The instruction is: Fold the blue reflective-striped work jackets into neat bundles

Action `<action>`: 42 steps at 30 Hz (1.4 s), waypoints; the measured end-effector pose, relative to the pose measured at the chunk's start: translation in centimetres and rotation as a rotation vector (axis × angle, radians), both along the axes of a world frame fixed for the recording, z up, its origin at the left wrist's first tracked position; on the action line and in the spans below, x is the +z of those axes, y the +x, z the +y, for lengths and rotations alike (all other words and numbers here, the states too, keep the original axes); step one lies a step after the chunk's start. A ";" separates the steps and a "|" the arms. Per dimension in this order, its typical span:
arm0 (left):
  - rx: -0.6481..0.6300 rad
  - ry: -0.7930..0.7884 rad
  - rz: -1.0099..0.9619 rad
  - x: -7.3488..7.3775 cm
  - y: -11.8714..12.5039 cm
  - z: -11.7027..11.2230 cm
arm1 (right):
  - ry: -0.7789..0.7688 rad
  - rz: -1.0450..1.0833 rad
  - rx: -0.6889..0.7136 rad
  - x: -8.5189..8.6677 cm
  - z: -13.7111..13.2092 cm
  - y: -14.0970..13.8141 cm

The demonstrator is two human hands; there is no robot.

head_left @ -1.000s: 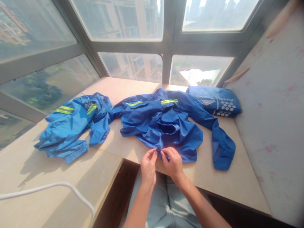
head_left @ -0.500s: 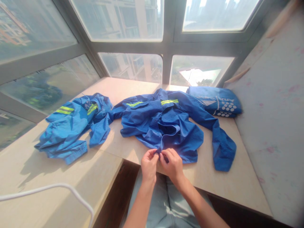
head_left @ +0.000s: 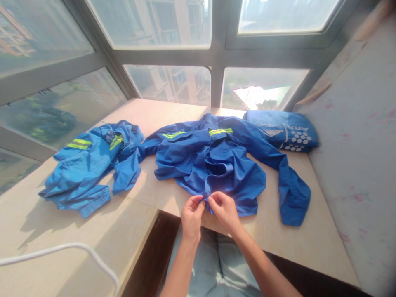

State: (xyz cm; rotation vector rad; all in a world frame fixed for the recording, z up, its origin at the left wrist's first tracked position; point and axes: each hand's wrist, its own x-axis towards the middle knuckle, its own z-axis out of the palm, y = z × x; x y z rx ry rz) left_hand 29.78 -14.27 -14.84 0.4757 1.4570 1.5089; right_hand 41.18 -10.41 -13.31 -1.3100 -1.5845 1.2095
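A dark blue work jacket [head_left: 185, 148] with yellow-green stripes on its chest lies face up, collar toward the window and sleeves spread to the sides. Its front edges gape in a loop at the lower middle. At the bottom hem, my left hand [head_left: 192, 216] pinches the front edge between thumb and fingers. Right beside it, my right hand [head_left: 225, 210] pinches the same edge, the fingertips of both hands nearly touching. Whatever small part of the cloth lies between the fingertips is hidden.
A lighter blue striped garment [head_left: 77, 173] lies crumpled on the left, touching the jacket's sleeve. Behind the right sleeve is a folded blue bundle [head_left: 297, 128] with white print. A white cable [head_left: 74, 246] crosses the lower left of the pale tabletop [head_left: 136, 231]. Windows and a wall border it.
The view has shifted slightly. Both hands stay at the jacket's hem, and the right fingers have straightened a little while still pinching the edge.
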 end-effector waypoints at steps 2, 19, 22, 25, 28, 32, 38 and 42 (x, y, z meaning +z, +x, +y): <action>0.008 -0.005 0.006 -0.3 -0.2 0.0 | 0.032 -0.037 -0.022 -0.1 0.0 0.0; -0.093 -0.054 0.243 0.5 0.0 -1.8 | -0.171 0.142 0.105 0.0 0.2 0.7; -0.207 -0.067 0.382 1.0 -0.2 -2.5 | -0.284 0.209 0.149 -0.2 -0.2 1.2; -0.394 -0.131 0.596 1.9 -0.5 -3.5 | -0.219 0.078 0.188 0.1 -0.8 2.1; -0.618 -0.174 0.841 3.3 -0.8 -4.8 | -0.126 -0.084 0.252 0.6 -1.9 2.8; -0.782 -0.146 1.066 5.0 -1.9 -5.9 | 0.063 -0.303 0.308 0.5 -3.7 3.3; -0.742 -0.066 1.167 6.5 -3.0 -2.2 | 0.150 -0.579 0.505 0.7 -4.7 3.7; -0.725 -0.012 1.241 5.2 -2.5 1.1 | 0.191 -0.622 0.312 1.5 -3.5 3.4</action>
